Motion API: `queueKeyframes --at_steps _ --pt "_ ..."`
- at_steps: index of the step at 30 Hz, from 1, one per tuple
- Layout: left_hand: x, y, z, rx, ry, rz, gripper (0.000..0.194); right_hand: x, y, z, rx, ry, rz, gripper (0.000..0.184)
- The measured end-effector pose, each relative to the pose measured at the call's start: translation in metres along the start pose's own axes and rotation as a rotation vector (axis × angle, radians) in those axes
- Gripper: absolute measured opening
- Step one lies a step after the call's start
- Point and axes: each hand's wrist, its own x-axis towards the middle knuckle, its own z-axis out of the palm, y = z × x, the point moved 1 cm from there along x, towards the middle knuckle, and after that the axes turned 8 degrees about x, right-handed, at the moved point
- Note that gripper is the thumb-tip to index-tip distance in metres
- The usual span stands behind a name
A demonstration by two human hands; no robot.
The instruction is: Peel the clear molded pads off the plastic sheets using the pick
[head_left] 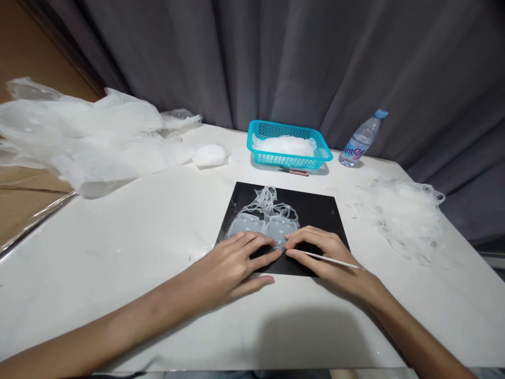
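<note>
A translucent whitish molded sheet (248,223) with two rounded halves and loose, stringy edges lies on a black mat (319,210). My left hand (244,260) rests flat over its lower left part, fingers stretched out and thumb apart. From the right, my right hand (321,250) pinches a thin white stick (335,260) between thumb and fingers. The stick's near end sits at the lower edge of the sheet, close to my left fingertips; its exact tip is hard to make out. Parts of the sheet's lower edge are hidden under my fingers.
Behind the mat stands a turquoise basket (290,160) holding white translucent pieces, with small red-handled snips (298,172) in front. A water bottle (360,141) is at the back right. Clear scraps (410,218) lie right; a large plastic heap (98,137) and a small white stack (210,156) lie left.
</note>
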Motion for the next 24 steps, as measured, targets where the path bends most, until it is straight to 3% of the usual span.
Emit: queueKeyframes --at_steps 15,24 --pt "-0.003 0.002 0.004 0.039 -0.004 -0.038 0.043 -0.004 -0.001 0.008 -0.056 -0.013 0.061 0.013" --pt "-0.002 0.006 0.008 0.115 0.085 0.040 0.038 -0.006 -0.002 0.012 -0.124 -0.014 -0.027 0.013"
